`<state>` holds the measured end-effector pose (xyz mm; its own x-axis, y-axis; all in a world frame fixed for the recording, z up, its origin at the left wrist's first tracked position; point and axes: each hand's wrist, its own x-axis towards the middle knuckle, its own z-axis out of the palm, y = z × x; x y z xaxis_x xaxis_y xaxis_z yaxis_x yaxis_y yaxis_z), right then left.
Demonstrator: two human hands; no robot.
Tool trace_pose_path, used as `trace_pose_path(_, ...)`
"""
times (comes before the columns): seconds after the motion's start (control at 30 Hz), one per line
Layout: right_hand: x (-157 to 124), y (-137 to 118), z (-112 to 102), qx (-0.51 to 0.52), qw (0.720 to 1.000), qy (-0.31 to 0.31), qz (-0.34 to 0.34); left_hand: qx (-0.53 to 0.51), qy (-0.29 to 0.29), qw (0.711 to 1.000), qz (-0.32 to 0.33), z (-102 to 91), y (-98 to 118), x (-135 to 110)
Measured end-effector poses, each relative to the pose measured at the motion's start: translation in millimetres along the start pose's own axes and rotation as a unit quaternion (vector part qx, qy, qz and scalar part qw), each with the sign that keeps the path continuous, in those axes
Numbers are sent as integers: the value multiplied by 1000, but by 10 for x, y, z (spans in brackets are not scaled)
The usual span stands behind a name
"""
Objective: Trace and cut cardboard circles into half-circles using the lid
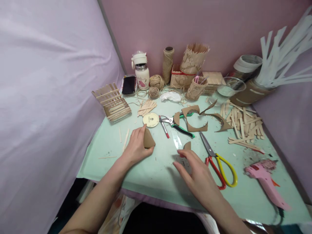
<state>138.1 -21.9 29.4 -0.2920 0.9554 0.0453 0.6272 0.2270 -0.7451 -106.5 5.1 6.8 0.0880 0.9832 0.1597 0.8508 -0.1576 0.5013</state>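
Observation:
My left hand [136, 146] rests on the pale green table [156, 172] with its fingers closed round a brown cardboard cone [148, 139]. My right hand [195, 172] lies lower right of it, fingers stretched out flat, fingertips touching a clear plastic ruler [177, 143] and a small brown cardboard scrap [187, 146]. Just right of that hand lie scissors [216, 159] with red and yellow handles.
A pink glue gun [265, 178] lies at the right front. Cut cardboard [195, 120], green-handled pliers [180, 125], a red pen [164, 126], a round lid [150, 119], loose wooden sticks [243, 125] and a stick crate [112, 101] fill the middle. Twine, a bottle [141, 73] and cups line the back wall.

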Motion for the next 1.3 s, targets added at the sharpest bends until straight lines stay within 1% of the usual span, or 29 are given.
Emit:
trace_pose_path(0.03, 88, -48, 46, 47, 999, -12, 22, -13, 37, 999, 11, 47, 57, -21)
trace_pose_path(0.1, 273, -117, 148, 136, 989, -16, 58, -36, 114, 992, 36, 157, 194, -59)
trace_pose_path(0.17, 440, -145, 242, 182, 981, -30, 62, -59, 166, 982, 67, 269, 320, -86)
trace_pose_path(0.2, 506, -142, 276, 177, 983, -30, 49, -67, 180, 979, 70, 316, 363, -94)
trace_pose_path(0.27, 597, -112, 312, 115, 993, -11, -9, -86, 188, 977, 54, 373, 386, -100)
trace_pose_path(0.33, 639, -60, 310, 11, 996, 5, -85, -126, 169, 977, 33, 377, 332, -98)
trace_pose_path(0.4, 652, -6, 298, -83, 985, -10, -148, -197, 129, 972, 27, 353, 241, -94)
trace_pose_path(0.43, 653, 18, 297, -112, 979, -30, -169, -238, 104, 965, 25, 340, 199, -94)
trace_pose_path(0.5, 644, 56, 316, -122, 973, -66, -185, -302, 60, 951, 11, 330, 143, -98)
trace_pose_path(0.57, 613, 84, 355, -80, 980, -74, -169, -324, 36, 945, -13, 341, 131, -105)
trace_pose_path(0.63, 554, 103, 402, -16, 990, -45, -131, -317, 33, 947, -27, 355, 149, -111)
trace_pose_path(0.7, 473, 113, 448, 41, 994, -12, -102, -305, 30, 952, -22, 355, 177, -113)
trace_pose_path(0.73, 430, 113, 472, 62, 994, -7, -93, -299, 25, 954, -14, 350, 191, -112)
trace_pose_path(0.8, 351, 106, 528, 90, 992, -17, -86, -289, 14, 957, -2, 333, 219, -110)
trace_pose_path(0.9, 278, 90, 622, 111, 990, -38, -75, -279, -4, 960, -11, 314, 253, -115)
trace_pose_path(1.0, 261, 80, 693, 123, 990, -46, -58, -275, -4, 961, -27, 307, 263, -133)
trace_pose_path(1.13, 275, 83, 723, 134, 988, -57, -43, -273, 7, 962, -28, 295, 226, -160)
trace_pose_path(1.3, 288, 76, 740, 129, 989, -50, -49, -292, -11, 955, -56, 279, 170, -169)
